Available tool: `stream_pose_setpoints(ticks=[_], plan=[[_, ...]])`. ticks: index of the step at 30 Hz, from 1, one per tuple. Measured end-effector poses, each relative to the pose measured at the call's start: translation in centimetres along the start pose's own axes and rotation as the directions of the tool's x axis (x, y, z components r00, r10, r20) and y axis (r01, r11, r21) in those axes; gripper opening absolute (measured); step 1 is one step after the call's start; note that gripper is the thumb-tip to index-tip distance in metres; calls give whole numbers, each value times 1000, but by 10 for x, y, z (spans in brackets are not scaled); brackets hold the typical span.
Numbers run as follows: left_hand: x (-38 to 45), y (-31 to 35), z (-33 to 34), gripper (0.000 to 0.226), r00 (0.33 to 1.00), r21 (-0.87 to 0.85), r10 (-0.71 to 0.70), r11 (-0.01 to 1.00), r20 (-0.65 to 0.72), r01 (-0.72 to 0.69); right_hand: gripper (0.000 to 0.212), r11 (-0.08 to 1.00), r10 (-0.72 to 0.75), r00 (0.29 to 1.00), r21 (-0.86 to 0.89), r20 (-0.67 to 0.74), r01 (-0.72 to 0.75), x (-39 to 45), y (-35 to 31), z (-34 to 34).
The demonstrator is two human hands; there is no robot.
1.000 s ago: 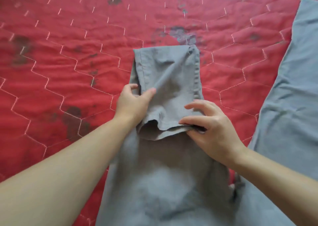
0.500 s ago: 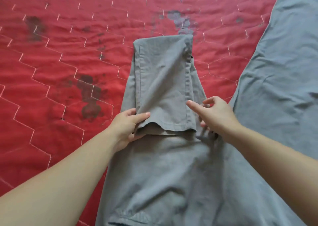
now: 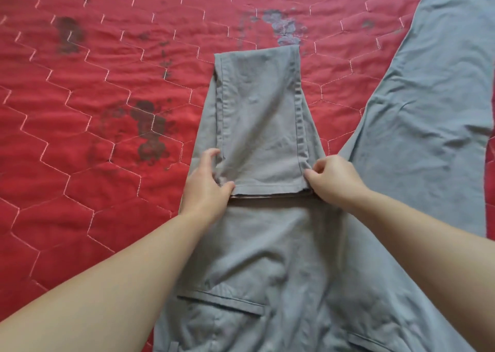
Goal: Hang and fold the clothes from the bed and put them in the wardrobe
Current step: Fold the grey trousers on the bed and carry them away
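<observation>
Soft, limp grey trousers (image 3: 257,244) lie on the bed (image 3: 80,110); left hand (image 3: 206,185) and right hand (image 3: 332,180) pinch the folded leg's hem corners, the best hold

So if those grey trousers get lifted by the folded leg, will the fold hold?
Probably not. The grey trousers look limp, creased and draped flat on the red quilt, so they would likely sag. The left hand and right hand pinch the hem corners, suggesting light cloth.

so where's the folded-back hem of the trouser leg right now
In the head view the hem lies mid-frame across the grey trousers, between the left hand and the right hand.
</observation>
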State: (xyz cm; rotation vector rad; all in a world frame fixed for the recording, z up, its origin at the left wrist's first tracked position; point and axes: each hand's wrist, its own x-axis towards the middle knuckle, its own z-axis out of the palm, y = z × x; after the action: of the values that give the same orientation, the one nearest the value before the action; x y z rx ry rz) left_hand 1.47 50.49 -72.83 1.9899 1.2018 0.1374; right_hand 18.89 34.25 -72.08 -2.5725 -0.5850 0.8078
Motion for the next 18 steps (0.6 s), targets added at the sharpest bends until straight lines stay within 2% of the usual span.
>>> stream_pose_setpoints(ticks=[1, 3, 5, 7, 9, 11, 12, 15, 17, 18], plan=[[-5, -2, 0, 54, 995, 177, 99, 979, 13, -99, 30, 999, -2, 1000, -54, 1, 2, -1, -3, 1], [-16, -6, 1, 54, 986, 447, 163, 880, 34, -161, 24, 988, 11, 1000, -152, 29, -6, -6, -7, 2], [-31, -11, 0, 59, 958, 593, 283, 763, 49, -256, 31, 973, -17, 1000, -230, -16, 13, -18, -8, 4], [-51, -16, 2, 58, 888, 617, 419, 654, 187, -438, 44, 962, -124, 990, -255, -71, 102, -45, -1, 7], [-77, -20, 6, 51, 816, 578, 454, 578, 358, -575, 56, 921, -276, 961, -288, -10, 262, -83, 17, 14], [-106, -24, 13, 48, 763, 511, 469, 568, 444, -646, 59, 839, -391, 917, -379, 79, 390, -119, 41, 26], [-120, -25, 16, 49, 751, 482, 479, 576, 456, -660, 57, 820, -415, 906, -397, 82, 412, -134, 52, 32], [-157, -26, 28, 57, 714, 451, 474, 559, 515, -696, 55, 854, -413, 911, -356, -19, 380, -173, 78, 44], [-176, -30, 36, 60, 696, 473, 431, 519, 575, -712, 58, 861, -383, 922, -383, -57, 334, -193, 92, 47], [-182, -30, 40, 61, 708, 494, 390, 519, 589, -697, 60, 859, -363, 931, -405, -49, 313, -202, 100, 46]])
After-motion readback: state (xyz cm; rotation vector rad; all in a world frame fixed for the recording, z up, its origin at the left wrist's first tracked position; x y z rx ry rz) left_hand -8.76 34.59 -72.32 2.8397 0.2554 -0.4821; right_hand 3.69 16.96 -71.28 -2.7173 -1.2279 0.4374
